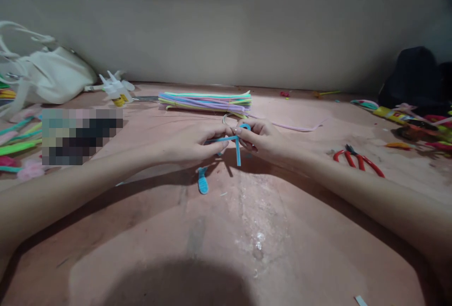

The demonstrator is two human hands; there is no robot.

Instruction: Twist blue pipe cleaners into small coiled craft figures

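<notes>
Both my hands meet above the middle of the table, pinching one blue pipe cleaner (238,153). It has a small loop at its top and a straight end hanging down. My left hand (203,141) is closed on a length that runs sideways, and my right hand (259,135) is closed beside the loop. Fingers hide part of the bends. On the table just below lies a small blue flat piece (203,183), coiled and narrow at its upper end, touched by neither hand.
Behind my hands lies a bundle of pastel pipe cleaners (205,102). Red-handled pliers (358,161) rest at right. Glue bottles (117,93) and a white bag (56,73) stand at back left. Colourful craft pieces (395,114) crowd the right edge, and a wall closes off the back.
</notes>
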